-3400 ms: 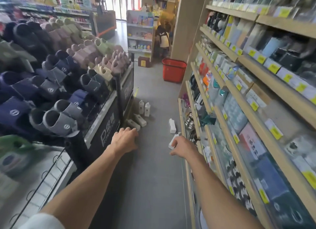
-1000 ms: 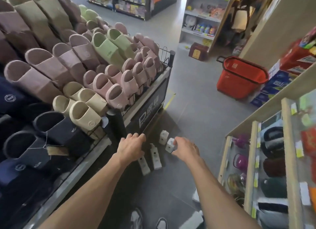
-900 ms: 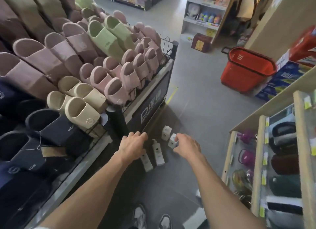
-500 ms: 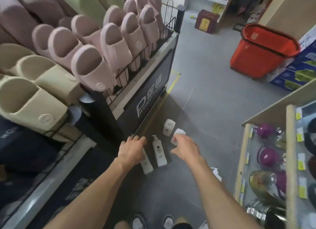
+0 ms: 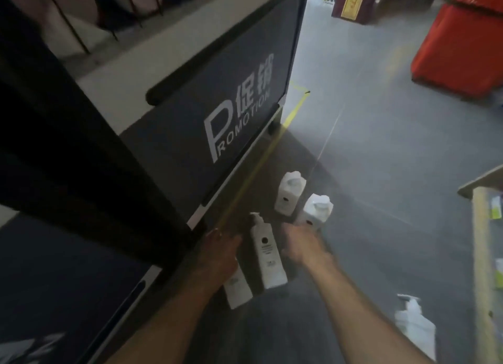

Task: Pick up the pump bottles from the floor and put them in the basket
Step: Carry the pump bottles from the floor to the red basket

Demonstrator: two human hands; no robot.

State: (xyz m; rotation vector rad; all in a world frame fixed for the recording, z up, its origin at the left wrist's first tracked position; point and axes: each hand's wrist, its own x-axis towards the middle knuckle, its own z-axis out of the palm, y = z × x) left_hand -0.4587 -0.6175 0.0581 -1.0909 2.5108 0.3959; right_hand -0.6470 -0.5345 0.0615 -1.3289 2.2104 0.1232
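Both grips are hiding in blur. The left hand (image 5: pixel 217 252) is covering a lying bottle (image 5: pixel 239 291), the right hand (image 5: pixel 302 245) hovering beside a standing bottle (image 5: pixel 317 210).

Two bare forearms (image 5: pixel 174 317), lean and long; the left hand (image 5: pixel 217 255) and right hand (image 5: pixel 302 245) likewise bare (both smeared by motion blur); knuckles and wrists faintly outlined.

At my ten o'clock stands a dark display stand (image 5: pixel 217 105) with a grey panel lettered PROMOTION in white. A yellow tape line (image 5: pixel 294 110) crosses the grey floor (image 5: pixel 394 151) beside its base. At one o'clock sits a maroon box with a yellow label (image 5: pixel 353 1); at three o'clock, a pale wooden shelf edge (image 5: pixel 480 241).
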